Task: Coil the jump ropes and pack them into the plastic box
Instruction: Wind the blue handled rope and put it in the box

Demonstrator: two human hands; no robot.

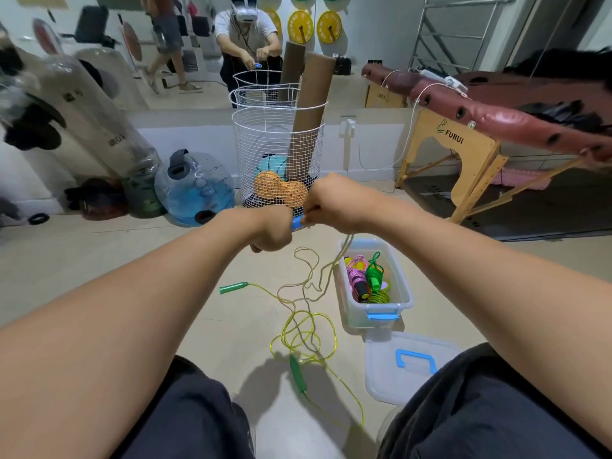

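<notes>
Fingers [306,216] of both hands pinch the blue handle [297,222] between them.

The left hand [270,231] grips a blue handle [297,222] while the right hand [326,203] pinches its tan rope [311,279], which trails to the floor [165,260]. A yellow-green rope [306,329] with green handles lies loose beside the open plastic box [374,314], which holds coiled ropes; its lid [402,369] lies next to it.
</notes>
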